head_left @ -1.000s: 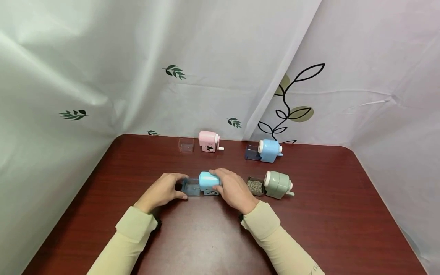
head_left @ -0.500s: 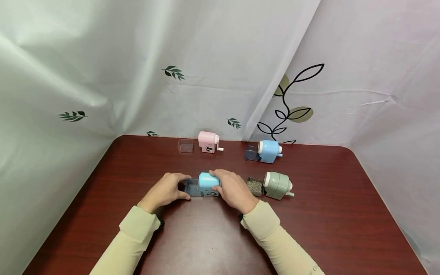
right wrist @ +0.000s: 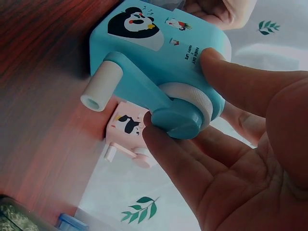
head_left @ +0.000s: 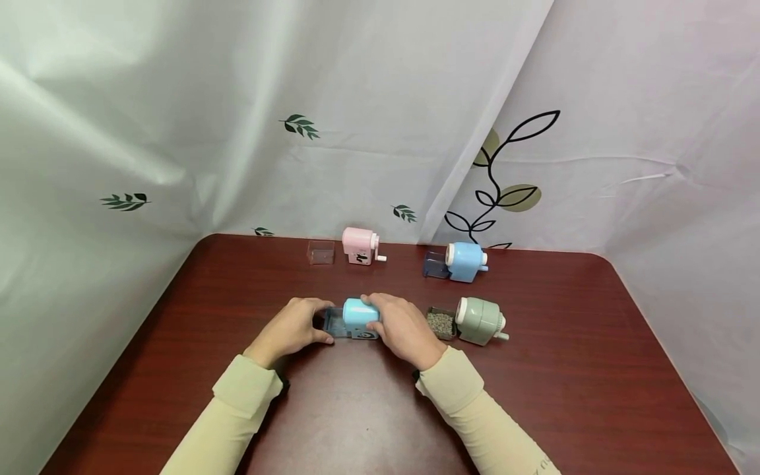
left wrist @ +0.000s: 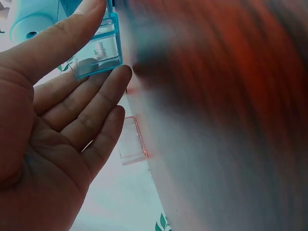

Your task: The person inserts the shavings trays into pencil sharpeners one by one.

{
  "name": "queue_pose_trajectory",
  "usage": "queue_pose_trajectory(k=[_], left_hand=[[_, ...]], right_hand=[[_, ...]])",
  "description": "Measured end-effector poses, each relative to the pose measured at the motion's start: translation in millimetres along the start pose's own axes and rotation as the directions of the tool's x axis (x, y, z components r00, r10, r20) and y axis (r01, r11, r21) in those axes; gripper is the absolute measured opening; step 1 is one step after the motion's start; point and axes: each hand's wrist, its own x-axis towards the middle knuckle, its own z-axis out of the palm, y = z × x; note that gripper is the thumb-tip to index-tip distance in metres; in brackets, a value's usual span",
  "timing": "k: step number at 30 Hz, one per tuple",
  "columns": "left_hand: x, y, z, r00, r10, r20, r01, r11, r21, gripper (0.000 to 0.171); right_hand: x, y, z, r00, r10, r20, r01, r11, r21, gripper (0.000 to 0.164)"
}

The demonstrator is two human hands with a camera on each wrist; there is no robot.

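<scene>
A light blue crank pencil sharpener (head_left: 359, 311) with a panda print stands on the table at the middle. My right hand (head_left: 406, 328) grips its crank end, thumb on one side and fingers on the other. The sharpener's crank handle (right wrist: 98, 84) shows in the right wrist view. From the sharpener's left side a see-through blue shavings drawer (head_left: 336, 322) sticks partly out. My left hand (head_left: 292, 330) pinches the drawer's outer end between thumb and fingers. Seen from the left wrist, the clear drawer (left wrist: 100, 52) lies between them.
Behind stand a pink sharpener (head_left: 358, 245) with its clear drawer (head_left: 321, 253) apart at its left, and a blue sharpener (head_left: 466, 261) with its dark drawer (head_left: 435, 264). At the right is a green sharpener (head_left: 479, 320) beside a drawer full of shavings (head_left: 440, 324).
My left hand has moved right, and the blue drawer has slid further into the light blue sharpener. The right hand keeps its hold in nearly the same place.
</scene>
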Motion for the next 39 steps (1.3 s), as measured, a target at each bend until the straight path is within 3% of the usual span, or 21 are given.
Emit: queue_pose_trajectory(k=[23,39], left_hand=[[6.9,14.4,6.6,1.000,-0.012,0.010,0.012,1.000,0.007,0.060],[11.3,16.0,11.4,1.000,-0.005,0.009,0.005,1.000,0.000,0.061]], right_hand=[[1,2,1,1.000,-0.017,-0.021,0.018,1.000,0.025,0.045],[1,4,1,1.000,-0.010,-0.027,0.011,0.999,0.052,0.044]])
